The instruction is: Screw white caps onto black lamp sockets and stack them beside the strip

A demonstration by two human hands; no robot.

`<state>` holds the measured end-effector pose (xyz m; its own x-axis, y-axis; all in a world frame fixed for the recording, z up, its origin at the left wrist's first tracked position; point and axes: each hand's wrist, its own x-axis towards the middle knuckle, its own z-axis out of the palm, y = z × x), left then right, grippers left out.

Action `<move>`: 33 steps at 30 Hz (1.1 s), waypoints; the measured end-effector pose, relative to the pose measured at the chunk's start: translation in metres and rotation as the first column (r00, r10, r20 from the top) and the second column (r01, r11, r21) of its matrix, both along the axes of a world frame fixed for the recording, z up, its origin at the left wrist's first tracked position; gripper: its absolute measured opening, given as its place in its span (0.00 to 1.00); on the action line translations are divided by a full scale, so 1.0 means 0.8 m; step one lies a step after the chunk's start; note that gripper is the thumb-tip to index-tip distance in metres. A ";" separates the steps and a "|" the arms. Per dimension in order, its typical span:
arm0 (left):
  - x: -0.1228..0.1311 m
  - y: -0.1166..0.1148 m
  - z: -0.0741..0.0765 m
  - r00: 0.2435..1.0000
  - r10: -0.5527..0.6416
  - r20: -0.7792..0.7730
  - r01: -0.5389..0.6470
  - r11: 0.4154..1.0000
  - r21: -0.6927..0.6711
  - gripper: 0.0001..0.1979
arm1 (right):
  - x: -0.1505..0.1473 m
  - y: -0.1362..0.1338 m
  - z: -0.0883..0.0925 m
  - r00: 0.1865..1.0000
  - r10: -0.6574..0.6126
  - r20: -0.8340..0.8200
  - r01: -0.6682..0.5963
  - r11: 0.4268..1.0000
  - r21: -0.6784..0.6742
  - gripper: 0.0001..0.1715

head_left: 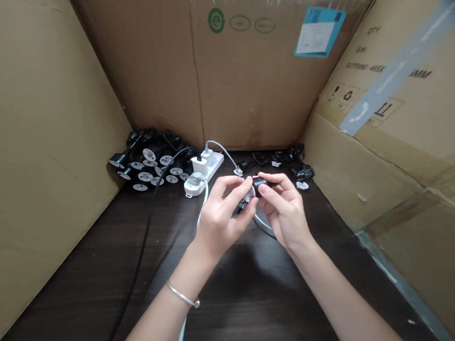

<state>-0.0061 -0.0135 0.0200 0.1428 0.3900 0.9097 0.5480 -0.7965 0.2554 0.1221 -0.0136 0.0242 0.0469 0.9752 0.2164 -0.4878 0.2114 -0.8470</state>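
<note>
My left hand point(224, 216) and my right hand point(284, 210) meet above the dark wood table, with their fingertips pinching a small black plug point(259, 185). The fingers hide much of it. A white cable point(265, 223) loops below the hands. Behind them lies a white power strip point(209, 169) with a white adapter point(200, 166) plugged into it. Another white cable point(202, 202) runs from the strip's near end past my left hand. A silver bangle point(182, 294) circles my left wrist.
Cardboard walls point(44, 102) surround the dark table point(231, 293) on three sides. A heap of black plugs with round white tags point(150, 164) lies at the back left, and a smaller black heap point(295, 169) at the back right. A black cable point(142, 253) runs toward the near edge.
</note>
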 end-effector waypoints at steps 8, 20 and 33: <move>-0.003 0.001 0.000 1.000 0.001 -0.028 -0.001 1.000 0.015 0.16 | 0.000 -0.001 -0.003 0.973 -0.135 0.186 0.115 0.987 0.113 0.14; -0.005 0.002 -0.004 0.998 0.007 -0.062 -0.004 0.999 0.042 0.18 | 0.007 0.001 -0.002 0.930 -0.233 0.283 0.190 0.967 0.171 0.15; -0.003 0.001 -0.002 1.000 -0.016 -0.023 0.017 1.000 0.023 0.18 | 0.007 0.001 -0.001 0.977 -0.101 0.189 0.090 0.994 0.067 0.15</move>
<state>-0.0087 -0.0129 0.0183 0.1698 0.3664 0.9149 0.5402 -0.8110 0.2245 0.1279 -0.0128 0.0237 0.0915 0.9537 0.2864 -0.2927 0.3007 -0.9077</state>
